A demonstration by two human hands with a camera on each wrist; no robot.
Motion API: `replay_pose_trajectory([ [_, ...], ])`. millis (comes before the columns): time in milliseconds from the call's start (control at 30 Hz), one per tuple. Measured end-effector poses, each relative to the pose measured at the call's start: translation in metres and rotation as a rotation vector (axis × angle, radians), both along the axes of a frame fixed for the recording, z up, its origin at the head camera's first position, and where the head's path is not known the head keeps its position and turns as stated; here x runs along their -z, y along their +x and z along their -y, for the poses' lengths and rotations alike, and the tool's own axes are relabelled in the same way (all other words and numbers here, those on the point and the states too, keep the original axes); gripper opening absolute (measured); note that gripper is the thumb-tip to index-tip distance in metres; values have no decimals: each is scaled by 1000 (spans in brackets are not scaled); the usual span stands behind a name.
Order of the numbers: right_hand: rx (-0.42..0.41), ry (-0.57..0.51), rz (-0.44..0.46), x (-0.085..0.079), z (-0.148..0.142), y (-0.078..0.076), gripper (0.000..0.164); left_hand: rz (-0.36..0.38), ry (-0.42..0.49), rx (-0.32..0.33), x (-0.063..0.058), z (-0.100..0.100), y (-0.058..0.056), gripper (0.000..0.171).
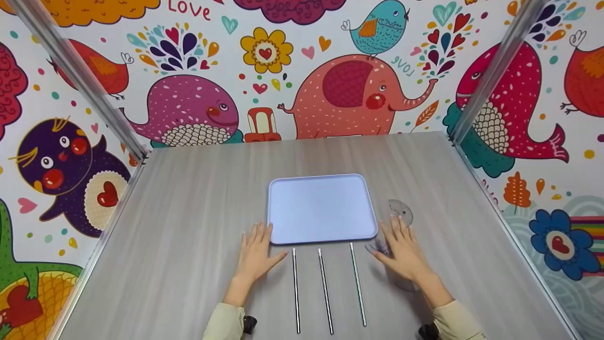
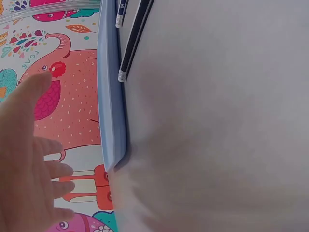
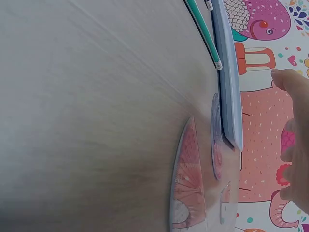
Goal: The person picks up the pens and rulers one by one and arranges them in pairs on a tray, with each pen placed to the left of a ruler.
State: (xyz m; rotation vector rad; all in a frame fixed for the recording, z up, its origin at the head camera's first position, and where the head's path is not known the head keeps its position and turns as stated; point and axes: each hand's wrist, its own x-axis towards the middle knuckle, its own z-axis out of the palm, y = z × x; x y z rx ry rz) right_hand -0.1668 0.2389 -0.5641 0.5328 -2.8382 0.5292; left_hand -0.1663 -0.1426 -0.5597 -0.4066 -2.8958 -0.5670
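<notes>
Both hands are laid flat on the grey table (image 1: 179, 226), fingers straight and relaxed, nothing grasped. The left hand (image 1: 256, 253) is placed palm down just beside the near left corner of the tray (image 1: 321, 208); its fingertips are seen close to the tray's rim, though contact cannot be told. In the left wrist view the same hand (image 2: 26, 159) is shown spread and released, with the tray's edge (image 2: 110, 96) just past its fingers.

The right hand (image 1: 401, 251) is rested at the tray's near right corner — its fingers are spread over a clear protractor (image 1: 401, 211) and other clear plastic pieces lying under and beside the palm. Those pieces (image 3: 190, 183) are shown in the right wrist view as thin transparent plates flat on the table, one tucked against the tray's corner (image 3: 231, 96); whether they are pressed by the fingers cannot be told.

Between the two hands three pencils are laid side by side, pointing toward the tray: the left pencil (image 1: 296, 288) nearest the left hand, the middle pencil (image 1: 325, 290), and the green pencil (image 1: 357, 283) nearest the right hand. None is touched — each is set apart from its neighbours, its far end just short of the tray's near edge.
</notes>
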Motion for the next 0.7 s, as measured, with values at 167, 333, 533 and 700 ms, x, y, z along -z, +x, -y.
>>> replay_pose_trajectory([
  [167,-7,-2,9,0,1,1,78,4,9,-6,-1,-1,-4,85],
  [333,-11,-1,7,0,1,1,78,-5,-8,-5,-4,-4,-9,85],
  [533,-34,3,-47,2,3,2,78,-17,-13,-9,-3,-3,-11,84],
  [700,-43,9,-36,3,5,4,78,-19,-8,-16,-1,-1,-13,84],
])
